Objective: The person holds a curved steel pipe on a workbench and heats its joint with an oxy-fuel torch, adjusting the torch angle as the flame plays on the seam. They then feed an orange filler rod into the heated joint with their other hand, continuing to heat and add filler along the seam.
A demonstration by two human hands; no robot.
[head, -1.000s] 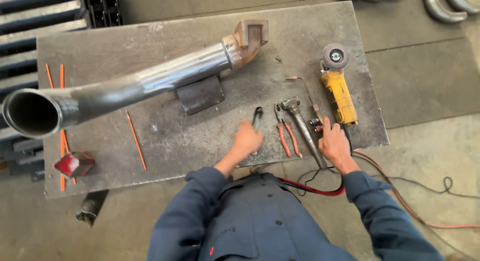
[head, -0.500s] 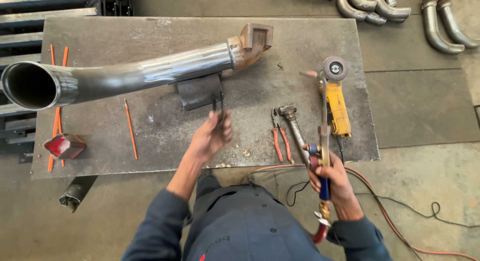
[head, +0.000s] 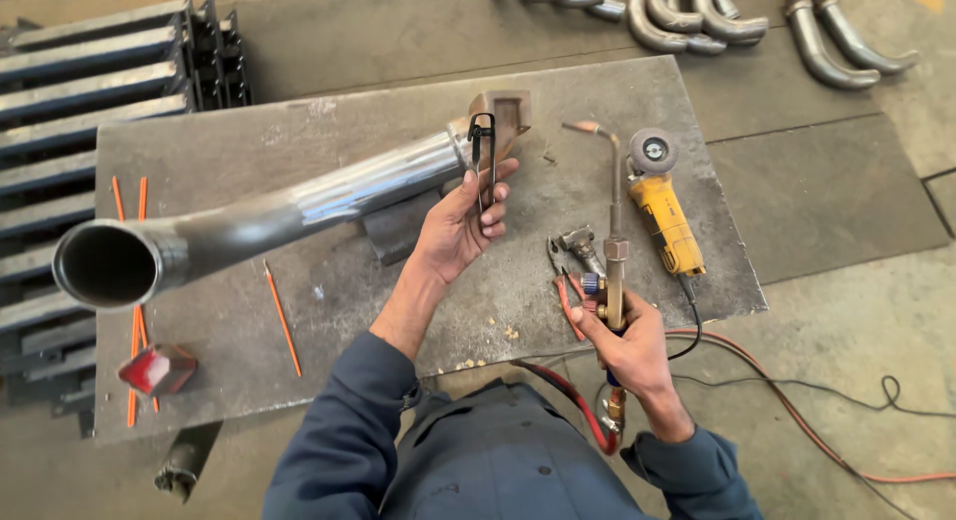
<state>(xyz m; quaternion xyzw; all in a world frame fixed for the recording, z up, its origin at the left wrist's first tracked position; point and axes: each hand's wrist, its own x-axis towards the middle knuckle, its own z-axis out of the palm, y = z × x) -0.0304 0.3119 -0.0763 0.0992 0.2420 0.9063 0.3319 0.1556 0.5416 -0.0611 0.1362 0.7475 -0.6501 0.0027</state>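
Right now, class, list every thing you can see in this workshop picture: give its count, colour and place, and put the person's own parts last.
Steel table: one, grey, centre.
Bent pipe: one, silvery grey with a brown flange, propped across the table.
Rods: several, orange, one loose on the table, the others at its left edge.
Angle grinder: one, yellow, table right.
Pliers: red handles, beside the grinder.
Curved pipes: several, grey, floor beyond the table.
Hoses: red and black, at the table's near edge.
Spark lighter: one, dark, in the left hand.
Torch: one, brass, in the right hand.
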